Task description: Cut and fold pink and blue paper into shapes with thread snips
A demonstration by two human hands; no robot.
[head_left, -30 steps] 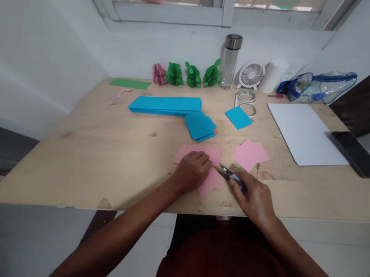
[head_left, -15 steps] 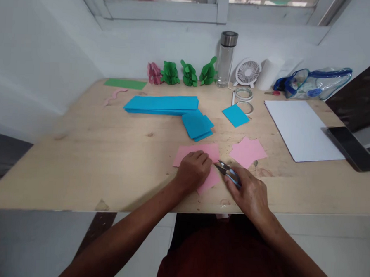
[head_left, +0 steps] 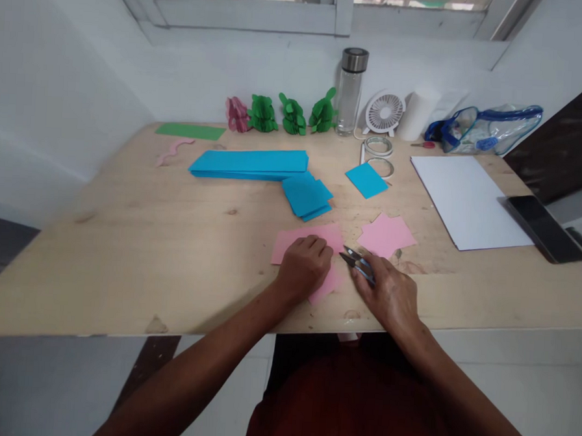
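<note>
My left hand [head_left: 304,267] is closed on a pink paper strip [head_left: 286,242], with its fingers curled over the paper. Another pink piece [head_left: 322,291] shows below that hand. My right hand [head_left: 389,289] is wrapped round small thread snips [head_left: 359,264], whose two blades are apart and point left at the strip's right end. Just beyond the right hand lie overlapping pink squares [head_left: 386,235]. Blue squares [head_left: 306,196] rest behind the strip, touching a stack of long blue strips [head_left: 249,164].
One blue square [head_left: 367,180] lies by tape rolls [head_left: 379,145]. Along the wall stand green paper shapes [head_left: 263,114], a glass bottle [head_left: 350,94] and a fan [head_left: 384,112]. White paper [head_left: 470,201] and a phone [head_left: 545,228] are at the right.
The snips and my right hand have shifted slightly up and left, closer to the strip's end. My left hand stays on the paper. The whole view has moved a little.
</note>
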